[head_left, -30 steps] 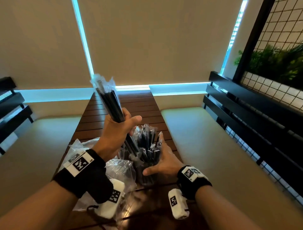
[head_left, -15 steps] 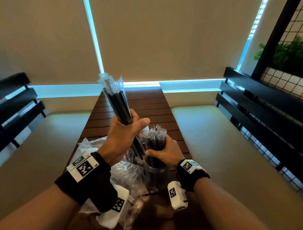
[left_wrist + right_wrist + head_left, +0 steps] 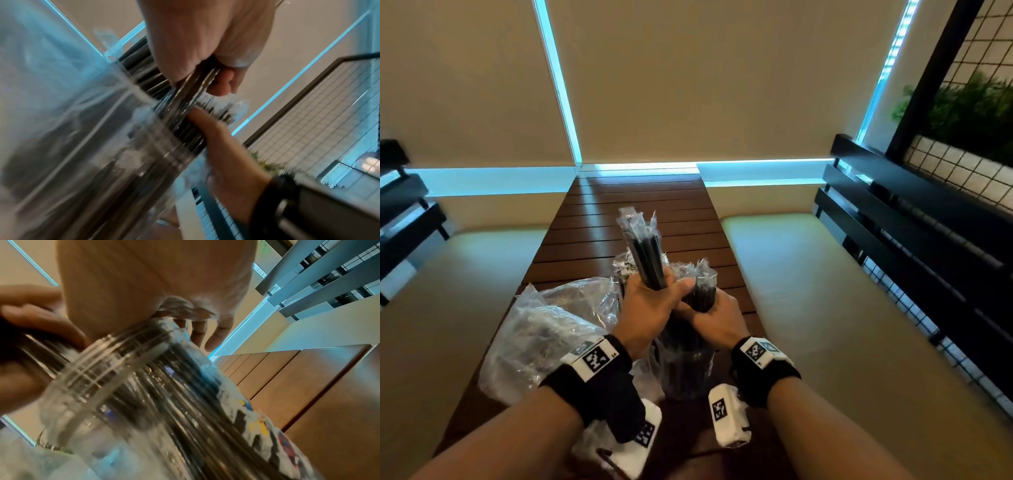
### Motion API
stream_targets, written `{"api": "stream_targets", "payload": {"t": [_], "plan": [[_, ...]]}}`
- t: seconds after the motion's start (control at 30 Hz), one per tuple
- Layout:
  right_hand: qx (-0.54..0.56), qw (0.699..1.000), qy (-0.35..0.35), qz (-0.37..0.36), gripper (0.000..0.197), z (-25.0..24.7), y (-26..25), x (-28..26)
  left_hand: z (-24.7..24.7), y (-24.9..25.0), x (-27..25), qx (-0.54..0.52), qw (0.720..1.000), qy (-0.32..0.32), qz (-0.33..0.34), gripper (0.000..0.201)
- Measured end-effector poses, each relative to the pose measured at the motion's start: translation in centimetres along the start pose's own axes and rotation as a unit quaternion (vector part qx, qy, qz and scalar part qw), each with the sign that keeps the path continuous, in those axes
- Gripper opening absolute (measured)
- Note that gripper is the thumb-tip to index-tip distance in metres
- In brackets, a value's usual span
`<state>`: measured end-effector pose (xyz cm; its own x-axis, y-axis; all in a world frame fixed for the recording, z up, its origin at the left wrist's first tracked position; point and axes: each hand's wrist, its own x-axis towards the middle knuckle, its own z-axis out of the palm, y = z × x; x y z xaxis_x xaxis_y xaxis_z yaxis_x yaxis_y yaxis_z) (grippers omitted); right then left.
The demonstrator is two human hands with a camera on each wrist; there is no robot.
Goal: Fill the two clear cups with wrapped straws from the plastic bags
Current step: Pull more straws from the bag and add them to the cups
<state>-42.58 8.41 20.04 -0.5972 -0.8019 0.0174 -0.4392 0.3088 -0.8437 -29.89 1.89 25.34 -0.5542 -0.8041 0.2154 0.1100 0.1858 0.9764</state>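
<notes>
My left hand grips a bundle of black wrapped straws, held upright with its lower end inside a clear cup on the wooden table. The same bundle passes through the left fist in the left wrist view. My right hand is wrapped round the straws standing in that cup, just above its rim. A second cluster of wrapped straw tops shows behind my left hand; its cup is hidden.
Crumpled clear plastic bags lie on the table to the left of the cup. Cushioned benches flank the table on both sides. A black slatted backrest and a wire grid with plants stand at right.
My left hand has lowered the straw bundle into the cup. My right hand moved up from the cup's side to clasp the straws above its rim.
</notes>
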Motion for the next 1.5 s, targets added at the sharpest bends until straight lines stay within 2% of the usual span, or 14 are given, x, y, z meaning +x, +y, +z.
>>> {"api": "stream_targets", "payload": {"t": [0.07, 0.2, 0.33, 0.43, 0.6, 0.67, 0.77, 0.83, 0.9, 1.03, 1.2, 1.3, 1.4, 1.5], "plan": [[-0.021, 1.000, 0.007, -0.004, 0.054, 0.0, 0.1, -0.1, 0.1, -1.4, -0.8, 0.057, 0.998, -0.013, -0.008, 0.031], [-0.038, 0.999, 0.026, -0.022, 0.030, 0.1, 0.0, -0.5, -0.1, -2.3, -0.9, 0.232, 0.972, 0.030, 0.009, 0.026], [-0.050, 0.998, 0.033, -0.028, 0.018, 0.3, -0.4, -1.1, -1.0, -1.6, -0.6, 0.291, 0.957, -0.016, 0.003, 0.030], [-0.071, 0.996, 0.040, -0.026, 0.025, 0.3, -0.9, -1.5, -1.3, -0.8, -0.6, 0.276, 0.961, 0.002, 0.023, 0.054], [-0.080, 0.995, 0.056, -0.010, 0.032, 0.2, -1.7, -2.2, -1.5, 2.8, -0.6, 0.240, 0.960, 0.061, 0.131, 0.109], [-0.073, 0.995, 0.061, -0.005, 0.033, 0.3, -1.8, -2.3, -1.4, 3.8, 0.0, 0.297, 0.937, 0.051, 0.177, 0.104], [-0.060, 0.996, 0.061, -0.001, 0.032, 0.6, -1.7, -2.4, -1.3, 3.6, 0.3, 0.418, 0.892, -0.028, 0.171, 0.057], [-0.052, 0.996, 0.068, 0.001, 0.035, 0.8, -1.8, -2.5, -1.1, 2.0, -0.6, 0.469, 0.861, -0.099, 0.171, 0.042], [-0.053, 0.996, 0.072, -0.007, 0.033, 0.8, -1.7, -2.5, -1.0, 0.4, -1.6, 0.502, 0.836, -0.132, 0.177, 0.051], [-0.061, 0.995, 0.073, -0.026, 0.025, 0.7, -1.3, -2.5, -0.9, -0.1, -1.6, 0.526, 0.814, -0.105, 0.224, 0.070], [-0.039, 0.998, 0.053, -0.006, 0.041, 0.7, -1.3, -2.4, -1.6, -2.1, -1.6, 0.610, 0.741, -0.216, 0.180, 0.080], [-0.044, 0.999, 0.012, -0.025, 0.053, 0.3, -0.7, -2.0, -2.3, -1.1, -1.3, 0.593, 0.758, -0.211, 0.169, 0.082], [0.007, 0.999, 0.016, -0.032, 0.099, -0.7, -1.1, -1.9, -3.2, 2.0, -1.2, 0.549, 0.798, -0.141, 0.205, 0.084], [0.033, 0.995, 0.074, -0.061, 0.116, -2.0, -3.0, -3.0, -4.8, 5.3, -1.7, 0.468, 0.855, -0.005, 0.224, 0.041]]}}
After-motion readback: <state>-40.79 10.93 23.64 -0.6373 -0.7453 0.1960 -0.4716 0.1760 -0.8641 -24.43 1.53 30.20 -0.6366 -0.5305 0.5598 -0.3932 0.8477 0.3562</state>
